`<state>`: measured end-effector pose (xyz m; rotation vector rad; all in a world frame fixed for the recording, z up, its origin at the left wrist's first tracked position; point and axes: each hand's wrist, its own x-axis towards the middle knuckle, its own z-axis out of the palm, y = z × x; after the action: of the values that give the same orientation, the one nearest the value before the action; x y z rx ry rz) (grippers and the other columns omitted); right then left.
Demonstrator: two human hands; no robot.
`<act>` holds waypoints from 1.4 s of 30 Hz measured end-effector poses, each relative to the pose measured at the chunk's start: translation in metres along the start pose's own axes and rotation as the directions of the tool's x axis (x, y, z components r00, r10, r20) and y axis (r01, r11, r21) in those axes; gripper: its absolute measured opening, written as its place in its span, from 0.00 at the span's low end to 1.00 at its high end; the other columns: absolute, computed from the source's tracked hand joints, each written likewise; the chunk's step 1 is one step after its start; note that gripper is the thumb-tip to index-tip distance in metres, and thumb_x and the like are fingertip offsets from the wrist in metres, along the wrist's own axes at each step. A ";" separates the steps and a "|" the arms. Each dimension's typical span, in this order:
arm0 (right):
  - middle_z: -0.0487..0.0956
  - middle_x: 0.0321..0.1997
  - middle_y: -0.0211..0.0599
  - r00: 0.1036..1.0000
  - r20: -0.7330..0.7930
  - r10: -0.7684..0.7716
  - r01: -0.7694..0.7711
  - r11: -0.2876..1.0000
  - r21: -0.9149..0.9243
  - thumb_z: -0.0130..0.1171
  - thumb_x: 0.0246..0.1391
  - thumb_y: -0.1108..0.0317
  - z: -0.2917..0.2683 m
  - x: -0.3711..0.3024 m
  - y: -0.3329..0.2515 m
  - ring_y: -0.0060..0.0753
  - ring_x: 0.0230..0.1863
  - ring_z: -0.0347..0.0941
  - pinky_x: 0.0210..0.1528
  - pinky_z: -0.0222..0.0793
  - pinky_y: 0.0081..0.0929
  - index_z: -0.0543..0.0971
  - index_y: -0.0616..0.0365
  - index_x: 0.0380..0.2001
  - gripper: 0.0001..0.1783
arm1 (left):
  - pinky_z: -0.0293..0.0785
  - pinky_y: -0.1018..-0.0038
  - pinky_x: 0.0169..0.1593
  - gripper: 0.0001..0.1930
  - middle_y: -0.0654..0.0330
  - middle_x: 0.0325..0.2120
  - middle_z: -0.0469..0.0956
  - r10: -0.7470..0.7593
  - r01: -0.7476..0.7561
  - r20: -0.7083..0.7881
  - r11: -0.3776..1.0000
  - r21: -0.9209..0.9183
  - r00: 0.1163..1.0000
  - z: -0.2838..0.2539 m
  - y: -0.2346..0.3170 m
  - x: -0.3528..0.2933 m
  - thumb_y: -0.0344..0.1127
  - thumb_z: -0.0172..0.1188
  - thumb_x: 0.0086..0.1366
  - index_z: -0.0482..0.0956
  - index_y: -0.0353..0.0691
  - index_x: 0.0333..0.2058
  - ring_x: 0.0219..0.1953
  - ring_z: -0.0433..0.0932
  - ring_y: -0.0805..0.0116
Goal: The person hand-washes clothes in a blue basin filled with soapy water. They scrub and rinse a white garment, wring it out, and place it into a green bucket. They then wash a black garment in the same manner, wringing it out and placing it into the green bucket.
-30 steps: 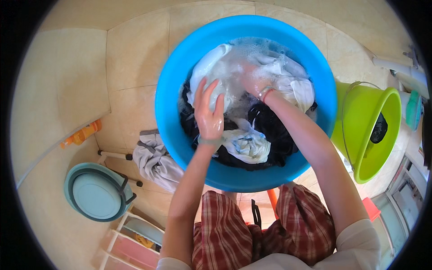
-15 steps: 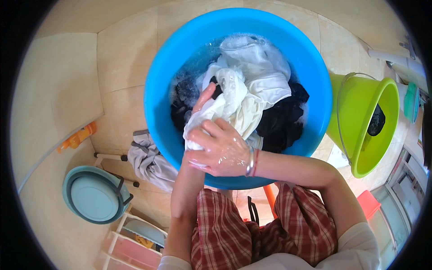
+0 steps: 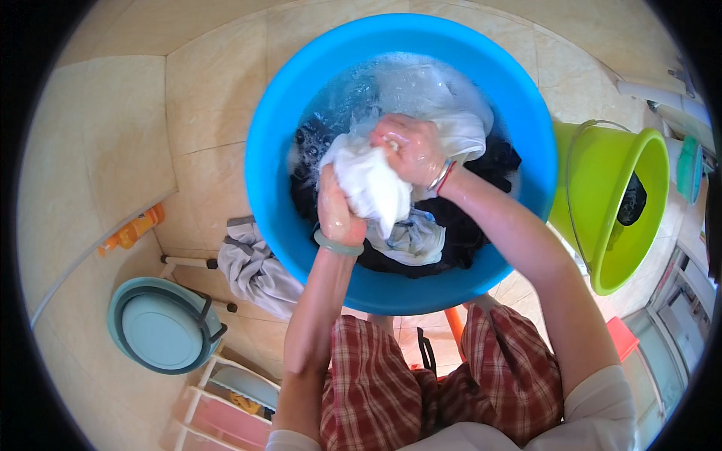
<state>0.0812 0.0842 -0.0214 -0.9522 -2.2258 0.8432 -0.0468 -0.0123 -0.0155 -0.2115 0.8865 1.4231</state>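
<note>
Soapy water and laundry fill a big blue tub [image 3: 526,218] in front of me. A wet white garment [image 3: 374,184] is bunched up between my hands above the water. My right hand [image 3: 410,146] is closed in a fist on its upper right part. Wrapped along its lower left side is my left hand [image 3: 338,207], its fingers partly hidden by the cloth. More white cloth [image 3: 462,134] lies in the foamy water behind my right hand. Dark clothes [image 3: 459,225] lie soaking at the tub's right and front, and a pale patterned cloth [image 3: 414,240] rests on them.
A lime-green bucket [image 3: 564,195] with a wire handle stands tilted at the tub's right. To the left are a grey garment [image 3: 259,270] on a rack, a pale blue basin [image 3: 162,327] and an orange bottle [image 3: 135,229]. A white shelf [image 3: 192,398] stands at lower left.
My right hand has moved up and away from my left wrist to the garment's far side. The white garment is gathered into a tighter bunch, uncovering the pale patterned cloth and more water.
</note>
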 end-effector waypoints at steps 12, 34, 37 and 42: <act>0.71 0.59 0.47 0.790 0.549 0.272 -0.034 0.914 -0.404 0.58 0.57 0.56 0.022 -0.005 0.024 0.53 0.47 0.75 0.51 0.72 0.46 0.65 0.43 0.64 0.31 | 0.66 0.58 0.62 0.27 0.61 0.59 0.68 0.031 -0.011 -0.117 0.985 0.174 0.993 -0.073 0.010 0.037 0.32 0.53 0.72 0.56 0.49 0.66 0.61 0.68 0.60; 0.70 0.34 0.26 0.958 0.090 -0.271 0.273 0.962 -0.008 0.67 0.38 0.62 0.000 -0.004 -0.129 0.26 0.33 0.70 0.27 0.68 0.23 0.77 0.48 0.25 0.10 | 0.64 0.72 0.65 0.33 0.54 0.61 0.68 -0.241 0.564 0.688 0.773 -0.291 0.685 -0.016 0.010 0.040 0.55 0.45 0.73 0.61 0.35 0.66 0.61 0.70 0.66; 0.70 0.27 0.28 0.966 -0.052 -0.254 0.256 0.966 0.032 0.70 0.37 0.63 0.004 0.004 -0.114 0.27 0.25 0.70 0.21 0.66 0.24 0.75 0.49 0.20 0.12 | 0.65 0.72 0.64 0.30 0.55 0.62 0.67 -0.346 0.703 0.723 0.660 -0.265 0.598 0.006 0.025 0.029 0.53 0.42 0.75 0.60 0.38 0.66 0.60 0.70 0.66; 0.70 0.23 0.29 0.971 -0.125 -0.202 0.212 0.975 0.066 0.68 0.38 0.67 0.013 0.012 -0.094 0.32 0.22 0.73 0.22 0.70 0.29 0.73 0.51 0.19 0.10 | 0.67 0.65 0.62 0.22 0.57 0.57 0.71 0.060 -0.092 0.152 0.973 0.212 0.987 -0.041 0.001 0.008 0.44 0.45 0.74 0.66 0.43 0.61 0.57 0.71 0.61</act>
<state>0.0264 0.0380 0.0421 -0.6993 -2.1295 0.7539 -0.0652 -0.0316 -0.0482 0.0918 0.9308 1.3809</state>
